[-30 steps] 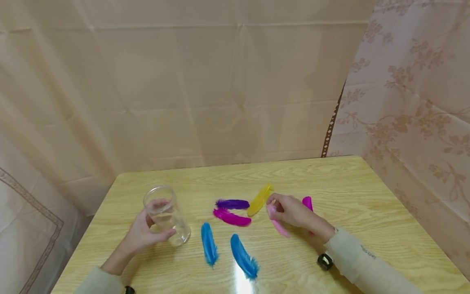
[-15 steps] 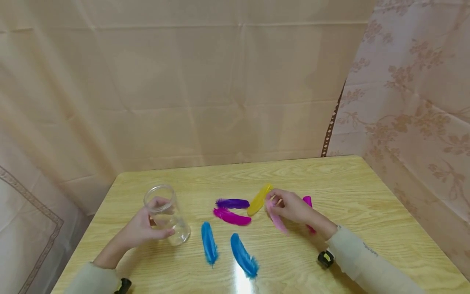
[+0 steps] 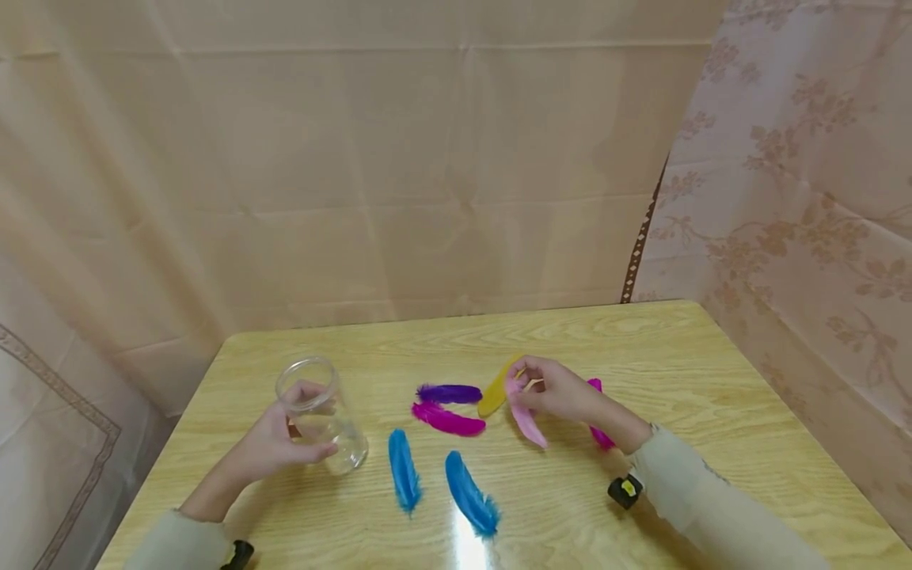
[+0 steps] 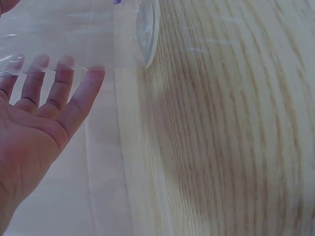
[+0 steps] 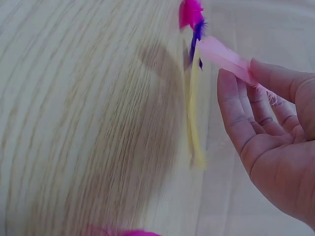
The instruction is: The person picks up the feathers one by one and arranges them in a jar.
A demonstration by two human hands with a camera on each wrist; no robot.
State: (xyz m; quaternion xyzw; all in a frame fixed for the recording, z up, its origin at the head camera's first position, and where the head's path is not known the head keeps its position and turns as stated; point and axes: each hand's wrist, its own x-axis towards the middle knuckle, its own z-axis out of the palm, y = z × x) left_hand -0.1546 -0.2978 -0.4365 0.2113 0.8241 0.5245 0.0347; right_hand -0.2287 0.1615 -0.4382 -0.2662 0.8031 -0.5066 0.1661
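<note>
Left hand (image 3: 274,447) is gripping the clear cup (image 3: 335,427), fingers curving behind it and thumb pressing the near wall; whether the base is touching the table (image 3: 712,443) I am not able to tell. Well right of the cup, the right hand (image 3: 559,388) is pinching the pale pink feather (image 3: 526,419) between thumb and fingertips, downy end pointing palmward. The feather is apparently hanging above the table. The yellow feather (image 3: 495,396) is lying right of the cup, just beside the pink one.

Judgement: pinching lightly on the shaft is probably sparing the vane; bracing the cup gently is likely sufficing.
</note>
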